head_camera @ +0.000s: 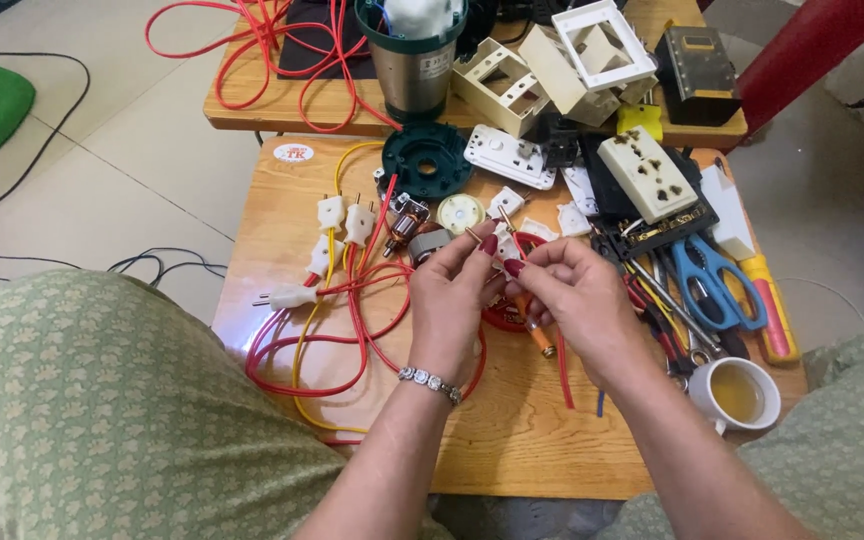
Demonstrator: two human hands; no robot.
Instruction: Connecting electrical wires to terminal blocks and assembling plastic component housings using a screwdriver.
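1. While both forearms reach out over the green-patterned lap, the left hand (449,295) and the right hand (574,300) meet above the middle of the wooden table (512,440), fingertips almost touching.
2. Each hand pinches a thin red wire (508,232) with a bare copper tip between thumb and forefinger; the two tips rise between the hands, tilted up and away from the person, so the wire's long axis runs from the fingers toward the far side. Both hands are about equally near it.
3. Just under the hands lies a small orange piece (535,330), partly hidden, so I cannot tell what it is.
4. To the near right stands a white cup (735,393) holding a pale yellowish liquid, nearly full.
5. Left of the hands, loops of red and yellow cable (322,345) end in several white plugs (344,222).
6. Right of the hands lie blue-handled scissors (714,280) among pliers and screwdrivers.
7. Farther off sit a white multi-socket block (647,172), a dark green round housing (426,160) and a steel cylinder (412,70) capped in green with something white inside.
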